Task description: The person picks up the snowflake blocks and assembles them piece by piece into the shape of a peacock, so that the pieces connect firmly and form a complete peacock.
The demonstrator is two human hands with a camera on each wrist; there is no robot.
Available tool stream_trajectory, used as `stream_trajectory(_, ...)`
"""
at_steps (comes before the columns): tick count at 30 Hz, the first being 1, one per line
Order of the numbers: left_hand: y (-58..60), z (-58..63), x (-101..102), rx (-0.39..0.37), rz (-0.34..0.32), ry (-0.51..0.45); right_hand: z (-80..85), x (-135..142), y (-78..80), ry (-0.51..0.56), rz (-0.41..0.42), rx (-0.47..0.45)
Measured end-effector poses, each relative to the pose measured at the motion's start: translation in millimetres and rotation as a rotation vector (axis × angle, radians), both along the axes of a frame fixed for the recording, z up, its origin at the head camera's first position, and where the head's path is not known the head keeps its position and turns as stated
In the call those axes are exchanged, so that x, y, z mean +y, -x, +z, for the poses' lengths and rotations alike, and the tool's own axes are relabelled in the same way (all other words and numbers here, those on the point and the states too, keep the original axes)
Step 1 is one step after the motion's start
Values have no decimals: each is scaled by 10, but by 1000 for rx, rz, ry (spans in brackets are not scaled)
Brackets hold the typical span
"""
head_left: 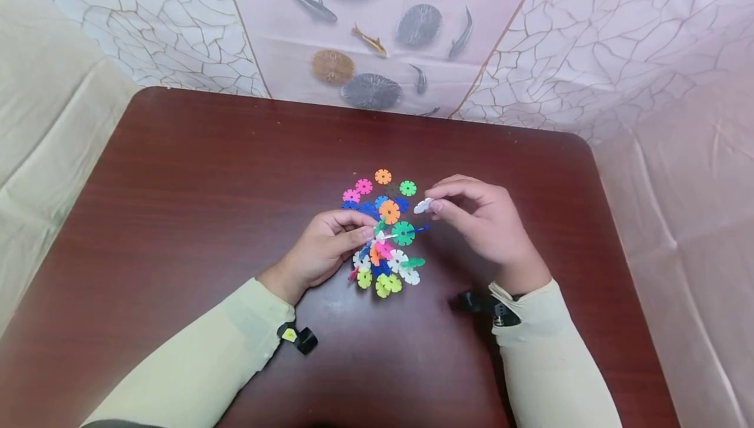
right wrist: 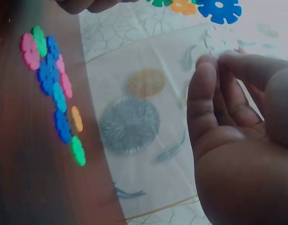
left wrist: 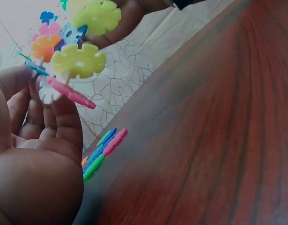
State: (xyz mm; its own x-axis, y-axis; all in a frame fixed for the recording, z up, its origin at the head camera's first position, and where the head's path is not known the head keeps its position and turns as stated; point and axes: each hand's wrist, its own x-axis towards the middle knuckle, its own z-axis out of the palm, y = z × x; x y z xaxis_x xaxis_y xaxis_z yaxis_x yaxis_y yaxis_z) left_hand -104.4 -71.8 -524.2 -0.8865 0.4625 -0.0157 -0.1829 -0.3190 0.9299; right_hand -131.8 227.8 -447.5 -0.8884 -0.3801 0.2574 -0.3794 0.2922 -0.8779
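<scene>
My left hand (head_left: 321, 248) pinches a many-coloured cluster of interlocked, notched flower-shaped plastic discs (head_left: 397, 260) between thumb and fingers. Held above the table, the cluster has white, pink, orange, blue, green and yellow-green discs standing at different angles. In the left wrist view, a yellow-green disc (left wrist: 79, 61) and a pink disc (left wrist: 70, 92) jut out from it beyond the fingers. Just right of the cluster, my right hand (head_left: 491, 222) pinches a single white disc (head_left: 423, 205) by its edge, apart from the cluster. The right wrist view shows this white disc (right wrist: 215, 40) beyond the fingertips.
Several loose discs lie flat on the dark red-brown table (head_left: 235, 153) behind the cluster, among them an orange disc (head_left: 383, 177), a green disc (head_left: 408, 188) and a pink disc (head_left: 363, 186). A patterned cloth wall (head_left: 383, 29) rises along the table's far edge.
</scene>
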Motion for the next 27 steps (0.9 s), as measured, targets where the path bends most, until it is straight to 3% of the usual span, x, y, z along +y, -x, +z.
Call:
stream_trajectory(7,4,23,-2,1,-39,12,82,-38,-42,-59,112,80)
stream_trajectory(17,-11,1,13,-22,-50,-53,110,-24,-70,-111,109,115)
stream_trajectory(27,-21,21,4,-50,-56,-32,163,9,-78,-175,143,149)
